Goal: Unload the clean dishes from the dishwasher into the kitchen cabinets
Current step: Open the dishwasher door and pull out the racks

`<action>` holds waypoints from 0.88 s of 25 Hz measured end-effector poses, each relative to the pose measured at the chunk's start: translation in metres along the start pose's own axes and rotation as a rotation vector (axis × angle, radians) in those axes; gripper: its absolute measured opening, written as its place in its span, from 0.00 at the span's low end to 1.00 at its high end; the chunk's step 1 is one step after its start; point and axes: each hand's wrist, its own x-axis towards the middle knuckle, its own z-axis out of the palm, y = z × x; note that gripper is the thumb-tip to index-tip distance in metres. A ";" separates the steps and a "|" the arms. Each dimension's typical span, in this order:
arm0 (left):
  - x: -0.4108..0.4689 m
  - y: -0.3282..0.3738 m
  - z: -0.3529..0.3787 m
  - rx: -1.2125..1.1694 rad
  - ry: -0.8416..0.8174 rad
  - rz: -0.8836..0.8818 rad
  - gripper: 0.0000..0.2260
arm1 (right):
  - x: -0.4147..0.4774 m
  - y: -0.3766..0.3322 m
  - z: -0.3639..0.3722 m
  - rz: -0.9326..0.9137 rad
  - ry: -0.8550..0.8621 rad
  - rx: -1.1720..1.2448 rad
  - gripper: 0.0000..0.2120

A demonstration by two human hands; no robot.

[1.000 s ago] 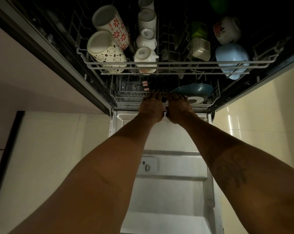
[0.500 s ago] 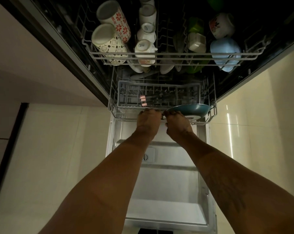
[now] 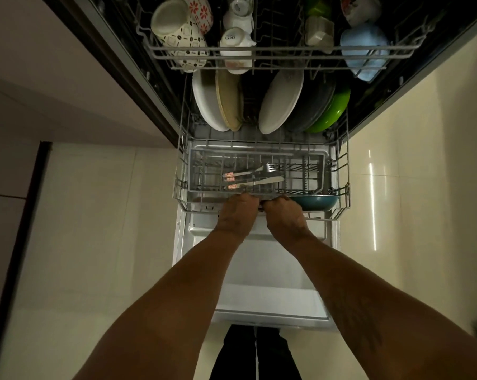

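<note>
Dishwasher (image 3: 155, 78), dark-tubbed, with its white inner door (image 3: 259, 270) folded down flat, appears fully loaded, so unloading is judged barely begun. Its grey wire lower rack (image 3: 344, 171) stands drawn out over the door, presumably to bring the contents within reach. A grey wire upper rack (image 3: 259, 49) of mugs sits above. Round white plates (image 3: 281, 102) and a glossy green plate (image 3: 332, 113) stand on edge between the tines. A grey plastic cutlery basket (image 3: 321, 163) at the front carries steel cutlery (image 3: 259, 181) laid flat, with a dark teal bowl (image 3: 314, 202) beside it. Left hand (image 3: 236, 215) and right hand (image 3: 285, 218), side by side, curl over the lower rack's front rail and grip it. The fingertips are hidden.
</note>
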 end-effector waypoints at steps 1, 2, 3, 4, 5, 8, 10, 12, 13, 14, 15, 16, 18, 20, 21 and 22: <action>-0.006 -0.002 0.003 0.020 -0.011 0.011 0.13 | -0.007 -0.002 0.004 0.003 -0.021 0.008 0.11; -0.011 -0.002 0.006 0.041 -0.017 0.028 0.13 | -0.013 -0.005 0.008 0.006 -0.044 0.007 0.11; -0.016 -0.003 0.010 0.083 -0.013 0.036 0.12 | -0.019 -0.007 0.012 0.010 -0.065 -0.003 0.11; -0.022 -0.004 0.014 0.145 -0.027 0.036 0.09 | -0.026 -0.009 0.016 0.013 -0.078 -0.017 0.10; -0.029 -0.004 0.018 0.181 -0.042 0.052 0.08 | -0.032 -0.011 0.019 0.014 -0.084 -0.026 0.10; -0.048 -0.004 0.024 0.235 -0.050 0.103 0.11 | -0.049 -0.016 0.026 0.022 -0.112 -0.028 0.10; -0.058 -0.004 0.027 0.288 -0.067 0.109 0.13 | -0.060 -0.019 0.032 0.019 -0.118 -0.016 0.11; -0.069 -0.004 0.031 0.349 -0.103 0.101 0.13 | -0.070 -0.021 0.037 0.012 -0.143 -0.014 0.12; -0.074 -0.004 0.033 0.363 -0.127 0.096 0.12 | -0.074 -0.022 0.040 0.012 -0.166 -0.011 0.13; -0.078 -0.003 0.033 0.371 -0.156 0.098 0.12 | -0.077 -0.023 0.042 0.010 -0.192 -0.010 0.14; -0.083 -0.004 0.034 0.401 -0.183 0.102 0.11 | -0.081 -0.023 0.045 0.005 -0.217 -0.016 0.14; -0.088 -0.005 0.036 0.430 -0.217 0.100 0.11 | -0.086 -0.024 0.046 -0.003 -0.241 -0.031 0.14; -0.097 -0.006 0.040 0.449 -0.257 0.094 0.11 | -0.095 -0.025 0.049 -0.020 -0.272 -0.049 0.14; -0.105 -0.008 0.047 0.455 -0.265 0.088 0.12 | -0.103 -0.027 0.053 -0.031 -0.286 -0.051 0.14; -0.109 -0.009 0.050 0.448 -0.262 0.089 0.13 | -0.106 -0.028 0.054 -0.035 -0.297 -0.058 0.14; -0.113 -0.010 0.052 0.431 -0.262 0.092 0.13 | -0.109 -0.029 0.055 -0.040 -0.309 -0.068 0.14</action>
